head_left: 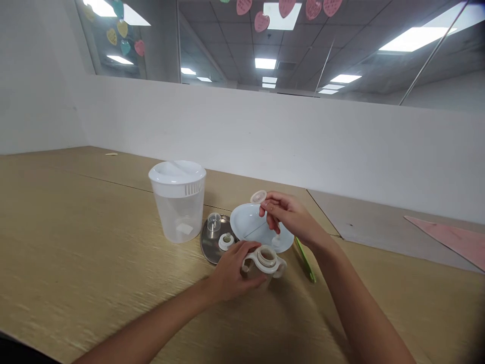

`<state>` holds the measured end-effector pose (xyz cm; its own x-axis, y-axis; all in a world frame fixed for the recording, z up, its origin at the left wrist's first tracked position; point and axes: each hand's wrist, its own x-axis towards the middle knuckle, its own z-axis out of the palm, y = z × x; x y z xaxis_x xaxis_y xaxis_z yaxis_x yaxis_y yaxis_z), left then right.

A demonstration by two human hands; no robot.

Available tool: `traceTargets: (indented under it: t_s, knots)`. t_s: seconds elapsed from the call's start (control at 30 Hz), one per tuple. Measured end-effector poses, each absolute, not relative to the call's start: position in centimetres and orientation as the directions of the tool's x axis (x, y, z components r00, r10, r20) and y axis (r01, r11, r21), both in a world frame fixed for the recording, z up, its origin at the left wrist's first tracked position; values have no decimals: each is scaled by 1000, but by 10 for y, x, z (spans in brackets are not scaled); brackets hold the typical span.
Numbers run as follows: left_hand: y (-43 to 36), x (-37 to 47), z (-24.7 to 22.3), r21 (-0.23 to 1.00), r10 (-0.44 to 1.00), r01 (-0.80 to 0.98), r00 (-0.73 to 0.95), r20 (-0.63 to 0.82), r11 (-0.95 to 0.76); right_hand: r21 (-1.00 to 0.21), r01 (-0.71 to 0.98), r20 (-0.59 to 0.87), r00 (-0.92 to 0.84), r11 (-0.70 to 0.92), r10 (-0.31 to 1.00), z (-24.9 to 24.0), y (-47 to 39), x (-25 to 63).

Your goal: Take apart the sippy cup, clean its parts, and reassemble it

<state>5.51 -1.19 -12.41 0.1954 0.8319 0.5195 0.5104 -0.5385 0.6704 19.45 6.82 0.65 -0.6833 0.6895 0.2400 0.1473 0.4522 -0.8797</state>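
My left hand is wrapped round a two-handled bottle whose mouth is uncovered. Over the white bowl, my right hand pinches a small round translucent disc by its edge. A small whitish piece lies in the bowl below that hand. Left of the bowl, a round metal tray holds a clear cap and a white ring with a raised centre.
A translucent bucket with a white lid stands left of the tray. A green long-handled item lies right of the bowl. Farther right is a pink sheet. A white wall rises behind the table.
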Motion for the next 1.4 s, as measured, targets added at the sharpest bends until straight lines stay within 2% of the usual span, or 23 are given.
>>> traceTargets:
  t_s: [0.13,0.23,0.37,0.5,0.63,0.7,0.83,0.93,1.03,1.13,1.23,1.33,1.4]
  knots:
    - [-9,45,-126,634,780,482,195,595,-604,-889,188,103,-806,418,582,9,60,195]
    - [-4,34,-124,652,762,496,33,646,-574,-878,230,7,-870,419,492,5,63,192]
    - [8,20,-125,676,762,614,-179,623,-408,-886,216,-47,-922,409,385,1,68,191]
    - [19,12,-132,630,835,751,-208,509,-198,-866,216,-70,-946,450,318,2,70,195]
    - [21,11,-137,482,904,875,-160,396,-56,-721,304,-159,-947,623,279,3,74,202]
    - [21,10,-136,473,909,880,-160,385,-45,-614,333,-175,-942,716,288,0,79,207]
    - [22,7,-133,640,895,761,-208,395,-106,-519,358,-147,-932,776,332,-5,88,213]
    - [25,6,-131,808,874,567,-300,381,-158,-523,379,-180,-925,764,336,-4,89,214]
    - [23,8,-127,893,815,391,-427,392,-225,-535,399,-175,-915,745,364,0,87,211]
    - [15,15,-120,883,717,333,-520,464,-330,-597,386,-53,-894,703,446,-2,82,202]
    - [6,23,-114,798,625,399,-497,603,-452,-645,332,100,-856,689,506,-10,76,190]
    - [0,31,-112,700,573,447,-404,713,-557,-661,246,155,-880,709,450,-20,69,179]
    - [-2,34,-112,679,571,415,-368,734,-605,-672,187,207,-882,717,423,-24,66,173]
